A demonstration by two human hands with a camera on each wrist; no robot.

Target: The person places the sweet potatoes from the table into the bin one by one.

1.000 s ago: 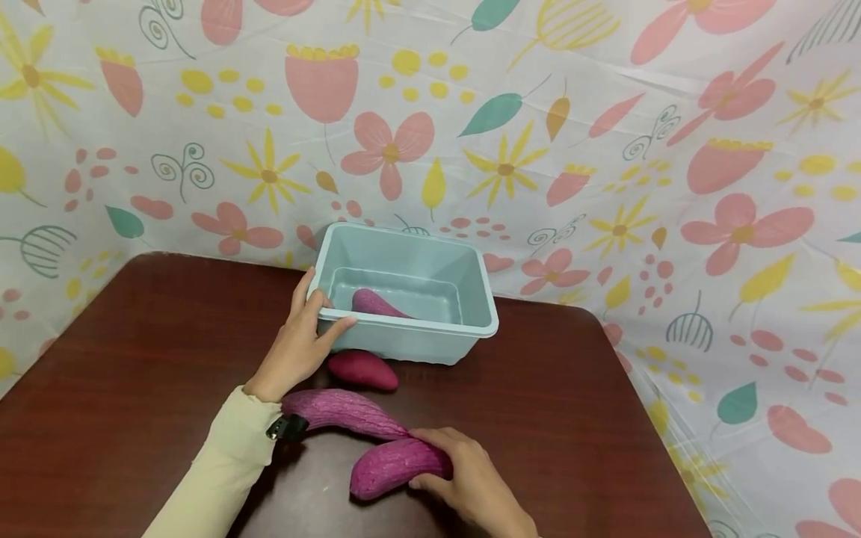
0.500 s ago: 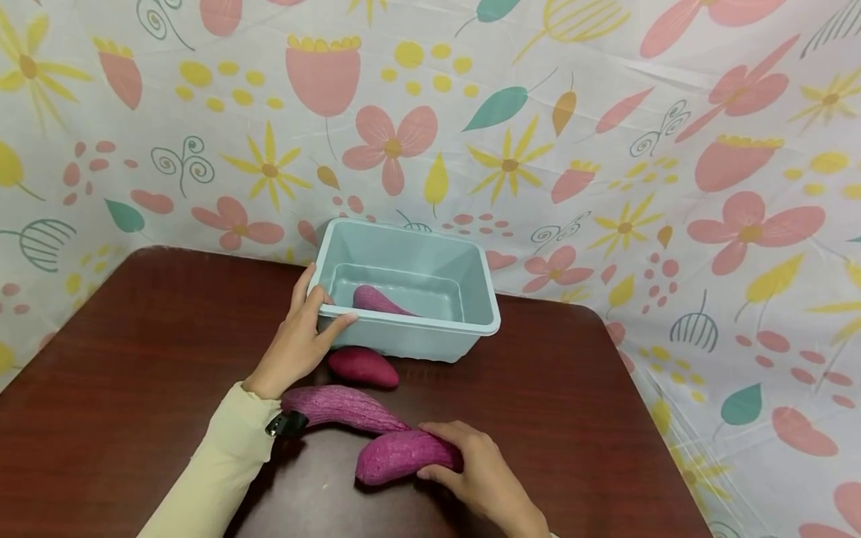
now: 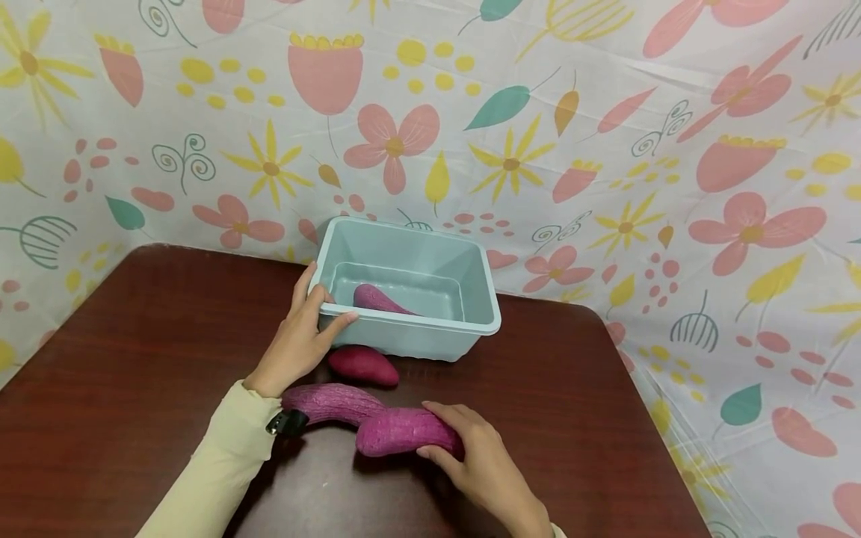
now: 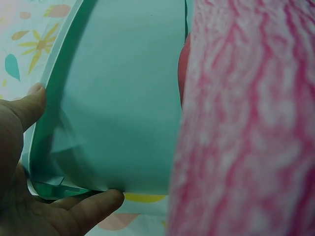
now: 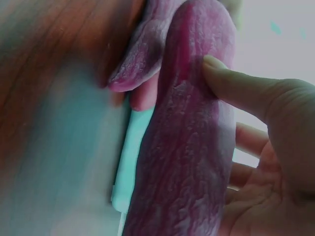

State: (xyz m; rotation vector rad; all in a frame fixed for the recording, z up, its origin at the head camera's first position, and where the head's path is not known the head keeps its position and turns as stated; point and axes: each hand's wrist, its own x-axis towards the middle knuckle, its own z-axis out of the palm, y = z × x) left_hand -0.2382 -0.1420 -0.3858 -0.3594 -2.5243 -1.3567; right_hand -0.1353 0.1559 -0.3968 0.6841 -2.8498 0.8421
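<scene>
A long purple sweet potato [image 3: 406, 432], with streaked, grooved skin, is held in my right hand [image 3: 480, 463] between thumb and fingers. A shadow lies beneath it on the table, and it overlaps the tapered end of another streaked purple sweet potato [image 3: 332, 403] behind it. My left hand [image 3: 296, 340] grips the near left corner of a light blue plastic tub [image 3: 417, 340], thumb over the front rim. Inside the tub lies a further purple sweet potato [image 3: 380, 299], partly hidden by the front wall. A smaller dark red one [image 3: 363, 365] rests against the tub's front.
Everything stands on a dark brown wooden table [image 3: 572, 418] with rounded far corners. A white cloth [image 3: 605, 149] printed with flowers and leaves hangs behind it and along the right side. My left wrist wears a black band [image 3: 287, 424] beside the streaked sweet potato.
My right hand has raised the near sweet potato and moved it slightly away from me, so it covers the tip of the one behind. My left hand and the tub stay put.
</scene>
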